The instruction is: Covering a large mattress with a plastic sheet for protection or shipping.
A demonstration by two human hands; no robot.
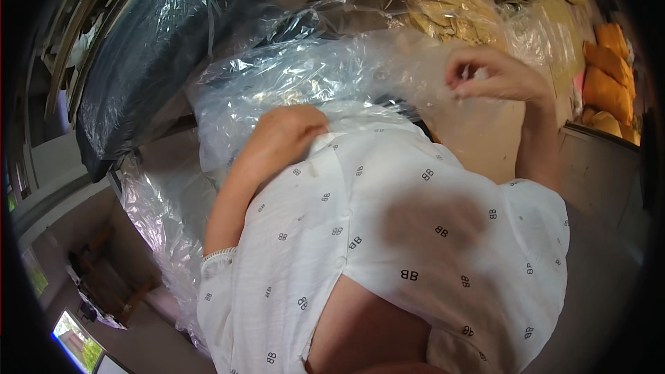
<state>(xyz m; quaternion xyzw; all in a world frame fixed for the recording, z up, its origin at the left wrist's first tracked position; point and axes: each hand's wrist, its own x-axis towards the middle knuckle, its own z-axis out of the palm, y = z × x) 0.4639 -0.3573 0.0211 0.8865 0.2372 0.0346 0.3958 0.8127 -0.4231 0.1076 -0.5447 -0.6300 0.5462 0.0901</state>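
Observation:
A large crinkled sheet of clear plastic film spreads in front of my body, bunched up close to my white shirt. My left hand is closed at the film's near edge, right against the shirt front; its fingertips are hidden, so what it holds cannot be made out. Off to the right, my right hand is raised with thumb and fingers curled into a pinch on the film's right part, slightly blurred. Thin film hangs below and left of those fingers.
A long dark object wrapped in clear plastic lies at the left. Yellowish bundled material sits under film at the far side. Several orange packets are stacked at the far right. More film hangs down at my left.

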